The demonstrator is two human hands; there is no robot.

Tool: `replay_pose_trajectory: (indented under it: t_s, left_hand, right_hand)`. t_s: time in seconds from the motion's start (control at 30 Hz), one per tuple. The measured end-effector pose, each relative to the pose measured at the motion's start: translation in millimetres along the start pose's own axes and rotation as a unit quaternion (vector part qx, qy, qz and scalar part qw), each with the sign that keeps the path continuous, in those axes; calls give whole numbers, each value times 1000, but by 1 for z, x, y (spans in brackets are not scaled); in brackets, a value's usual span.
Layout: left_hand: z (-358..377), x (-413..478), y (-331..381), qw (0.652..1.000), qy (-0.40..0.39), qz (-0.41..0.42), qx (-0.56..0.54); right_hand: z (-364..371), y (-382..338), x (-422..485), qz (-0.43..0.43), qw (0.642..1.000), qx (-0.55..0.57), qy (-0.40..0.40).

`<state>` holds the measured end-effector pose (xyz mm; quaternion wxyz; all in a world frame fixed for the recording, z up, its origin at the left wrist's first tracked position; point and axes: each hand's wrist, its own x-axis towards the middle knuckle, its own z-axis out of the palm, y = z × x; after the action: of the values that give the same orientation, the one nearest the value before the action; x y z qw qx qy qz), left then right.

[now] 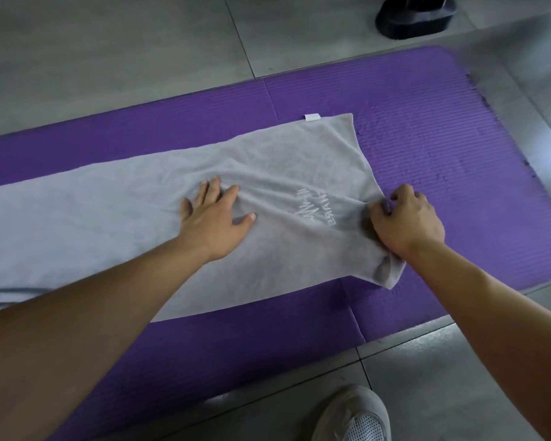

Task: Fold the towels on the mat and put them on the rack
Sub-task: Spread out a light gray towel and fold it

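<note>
So the right hand [406, 222] has its fingers [404, 195] curled in and pinching the short right-hand edge of the grey towel [283, 160], with the fabric bunched up a bit under the knuckles and the near corner of that edge lifted and rumpled. The left hand [215, 214] isn't gripping anything, it's just flat on the cloth with the fingers spread and straight, pressing down on the middle of the towel, and a few wrinkles fan out between the two hands. Right between them there's some pale stitched lettering [312, 208] on the fabric, can't really read it from this angle. A small white tag [312, 117] sticks out of the far edge near the far right corner. The towel itself lies lengthwise on the purple ribbed mat [442, 132], running off to the left out of view. The mat sits on a grey tiled floor [109, 43]. Up top past the mat there's a dark stand base [414, 19], well apart from the towel, and a pale mesh shoe [358, 418] shows at the bottom edge.
</note>
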<state>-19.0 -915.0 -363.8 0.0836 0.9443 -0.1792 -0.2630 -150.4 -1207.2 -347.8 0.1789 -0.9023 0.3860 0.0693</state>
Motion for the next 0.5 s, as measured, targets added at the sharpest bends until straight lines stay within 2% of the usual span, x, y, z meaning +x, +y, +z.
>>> replay_pose_trajectory:
  t_s: [0.1, 0.27, 0.37, 0.5]
  left_hand:
    - [-6, 6, -5, 998, 56, -4, -35]
    - [-20, 29, -13, 995, 90, -34, -38]
    - [-33, 50, -25, 988, 145, -51, -32]
    - [-45, 81, -46, 970, 187, -96, -120]
  right_hand:
    - [1, -19, 12, -93, 994, 52, -3]
    - [16, -64, 60, -234, 972, 39, -1]
    - [20, -92, 99, -219, 972, 82, -32]
    - [17, -113, 139, -185, 973, 140, -3]
